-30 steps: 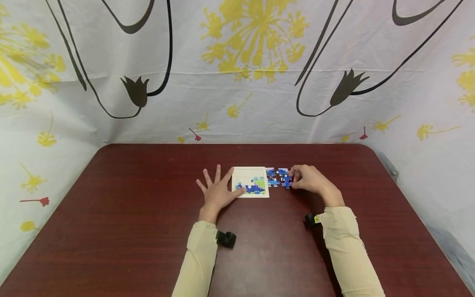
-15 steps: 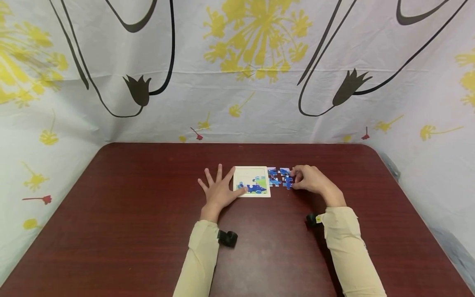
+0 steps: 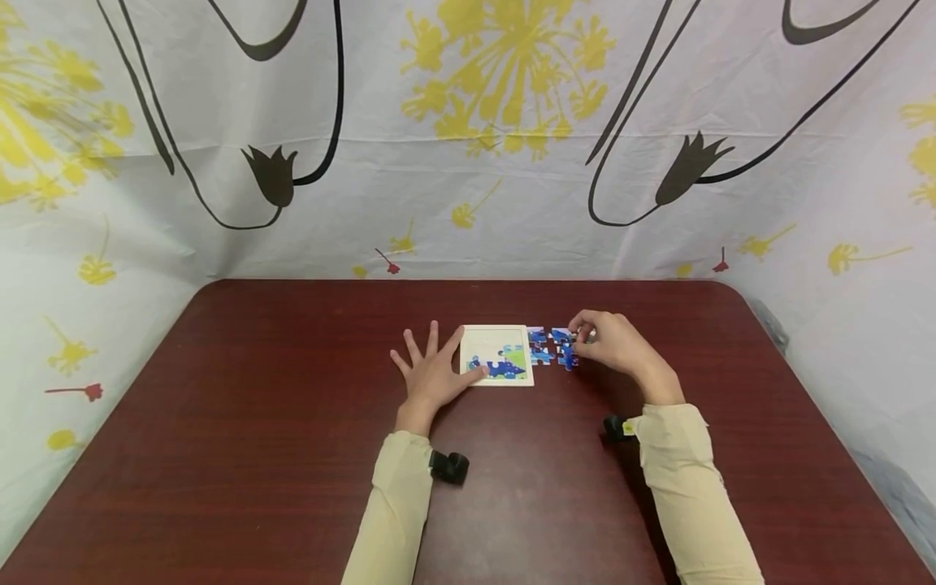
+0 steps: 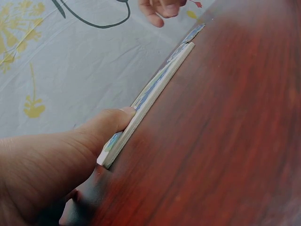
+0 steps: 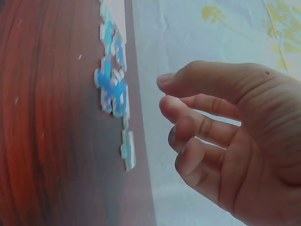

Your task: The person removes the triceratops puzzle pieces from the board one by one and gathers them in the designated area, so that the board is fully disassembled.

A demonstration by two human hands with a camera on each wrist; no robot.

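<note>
A square puzzle tray (image 3: 497,335) with a pale rim lies flat on the table, with blue and green pieces fitted in its lower and right parts. My left hand (image 3: 430,382) has its fingers spread at the tray's left side, the thumb (image 4: 115,120) resting on the near rim. Against the tray's right side lie several loose blue jigsaw pieces (image 3: 542,356). My right hand (image 5: 230,127) hovers just above the rightmost ones, including a dark blue piece (image 5: 113,89). Its fingers are loosely bent, and nothing shows between thumb and forefinger.
The dark red wooden table (image 3: 292,455) spreads around the tray. Behind it hangs a white curtain (image 3: 409,179) with yellow and dark flower prints. A small pale blue piece (image 5: 128,150) lies beyond the dark blue one in the right wrist view.
My right hand has risen a little off the loose pieces, which stay on the table. The left hand keeps its place on the tray.
</note>
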